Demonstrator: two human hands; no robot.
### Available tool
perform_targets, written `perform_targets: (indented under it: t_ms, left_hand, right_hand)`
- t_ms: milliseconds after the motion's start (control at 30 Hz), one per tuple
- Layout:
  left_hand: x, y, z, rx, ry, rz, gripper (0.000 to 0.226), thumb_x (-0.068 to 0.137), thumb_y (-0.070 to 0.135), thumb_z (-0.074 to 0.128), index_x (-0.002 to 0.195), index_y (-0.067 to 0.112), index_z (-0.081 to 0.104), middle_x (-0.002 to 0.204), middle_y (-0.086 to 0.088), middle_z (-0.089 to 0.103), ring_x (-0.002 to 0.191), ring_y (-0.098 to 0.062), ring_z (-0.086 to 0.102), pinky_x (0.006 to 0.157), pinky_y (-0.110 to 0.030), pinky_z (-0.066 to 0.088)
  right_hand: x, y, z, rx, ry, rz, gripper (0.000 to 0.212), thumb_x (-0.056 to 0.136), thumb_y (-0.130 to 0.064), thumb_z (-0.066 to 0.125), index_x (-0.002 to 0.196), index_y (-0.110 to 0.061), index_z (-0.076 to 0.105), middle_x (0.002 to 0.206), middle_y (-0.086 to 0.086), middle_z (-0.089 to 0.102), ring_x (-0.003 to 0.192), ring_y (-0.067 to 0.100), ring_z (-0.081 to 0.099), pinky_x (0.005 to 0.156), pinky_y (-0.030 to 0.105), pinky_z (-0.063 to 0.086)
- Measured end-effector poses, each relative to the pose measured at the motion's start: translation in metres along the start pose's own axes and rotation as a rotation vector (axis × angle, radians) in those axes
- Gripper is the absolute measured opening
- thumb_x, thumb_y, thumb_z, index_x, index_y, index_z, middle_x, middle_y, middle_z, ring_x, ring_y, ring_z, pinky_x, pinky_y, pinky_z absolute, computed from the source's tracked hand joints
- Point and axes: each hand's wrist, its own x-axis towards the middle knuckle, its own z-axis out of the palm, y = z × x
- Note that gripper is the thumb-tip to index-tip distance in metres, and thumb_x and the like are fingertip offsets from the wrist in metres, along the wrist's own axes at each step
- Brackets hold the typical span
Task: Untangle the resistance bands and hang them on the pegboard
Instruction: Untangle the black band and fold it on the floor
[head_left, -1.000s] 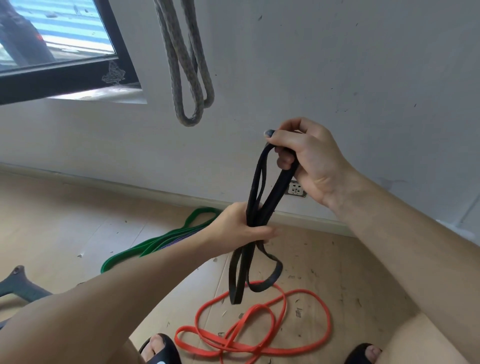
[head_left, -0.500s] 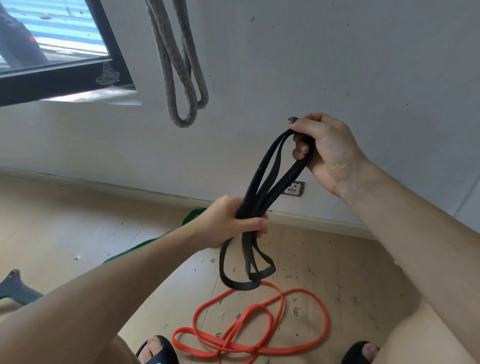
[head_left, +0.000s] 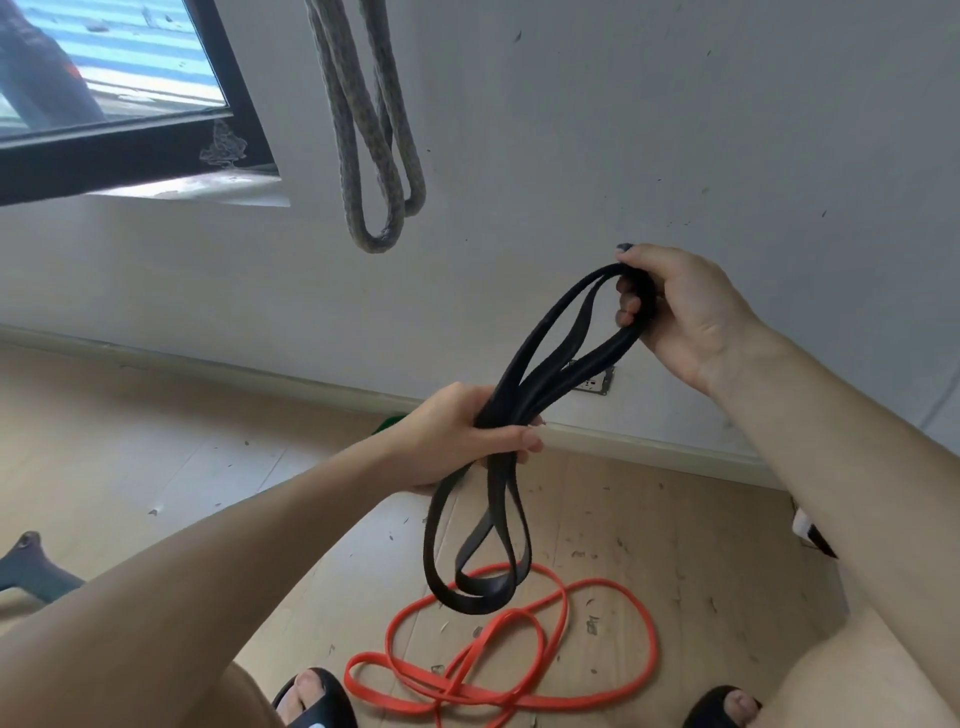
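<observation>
Hands grip black band (head_left: 524, 384): left (head_left: 467, 436) mid-bundle, right (head_left: 675, 306) top loop.

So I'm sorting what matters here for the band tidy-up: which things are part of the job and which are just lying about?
Part of the job:
- black band, gripped by the left hand and right hand
- red band on the floor
- green band, barely visible behind the left hand

Just there:
- grey rope hanging on the wall
- wall socket
- window
- sandals

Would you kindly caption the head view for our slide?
Both hands, left and right, grip a folded black band above an orange band.
</observation>
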Motion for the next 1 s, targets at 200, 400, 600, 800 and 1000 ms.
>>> perform_targets:
  t_ms: [200, 400, 600, 800, 1000]
  left_hand:
    - [-0.003, -0.002, -0.004, 0.175, -0.082, -0.047, 0.015, 0.101, 0.022, 0.063, 0.114, 0.014, 0.064, 0.104, -0.004, 0.079, 0.096, -0.015, 0.076, 0.095, -0.036, 0.06]
    - [-0.002, -0.009, -0.005, 0.284, -0.1, -0.068, 0.008, 0.102, 0.023, 0.061, 0.105, 0.025, 0.054, 0.099, 0.0, 0.076, 0.093, -0.013, 0.075, 0.088, -0.033, 0.06]
    - [-0.007, -0.002, -0.016, 0.303, -0.081, -0.018, 0.009, 0.101, 0.024, 0.063, 0.093, 0.021, 0.06, 0.086, 0.001, 0.078, 0.078, -0.01, 0.074, 0.078, -0.027, 0.059]
    - [-0.008, 0.011, -0.018, 0.294, -0.017, 0.029, 0.014, 0.104, 0.029, 0.059, 0.091, 0.023, 0.057, 0.082, 0.001, 0.077, 0.077, -0.018, 0.074, 0.08, -0.043, 0.058]
    - [-0.013, 0.022, -0.015, 0.339, -0.081, 0.027, 0.014, 0.106, 0.027, 0.055, 0.091, 0.026, 0.055, 0.087, -0.007, 0.077, 0.08, -0.018, 0.075, 0.079, -0.032, 0.06]
  right_hand:
    - [0.002, 0.009, -0.005, -0.234, -0.036, 0.097, 0.013, 0.093, -0.021, 0.065, 0.084, -0.014, 0.059, 0.065, 0.003, 0.045, 0.051, 0.017, 0.048, 0.054, 0.032, 0.044]
    - [-0.01, 0.003, 0.011, -0.266, -0.235, -0.009, 0.016, 0.088, -0.004, 0.071, 0.076, -0.013, 0.066, 0.071, -0.002, 0.062, 0.049, 0.008, 0.041, 0.053, 0.022, 0.041]
    - [-0.005, 0.007, -0.007, -0.304, -0.175, -0.008, 0.021, 0.086, 0.011, 0.065, 0.081, -0.009, 0.061, 0.071, 0.003, 0.067, 0.049, 0.011, 0.044, 0.058, 0.027, 0.048]
    - [0.006, 0.009, -0.02, -0.319, -0.105, 0.068, 0.014, 0.088, 0.006, 0.065, 0.09, -0.008, 0.063, 0.085, 0.007, 0.069, 0.058, 0.015, 0.056, 0.06, 0.029, 0.057]
    - [0.011, 0.04, -0.032, -1.06, -0.22, 0.117, 0.02, 0.087, 0.0, 0.067, 0.102, -0.013, 0.063, 0.097, 0.009, 0.069, 0.087, 0.024, 0.067, 0.079, 0.035, 0.054]
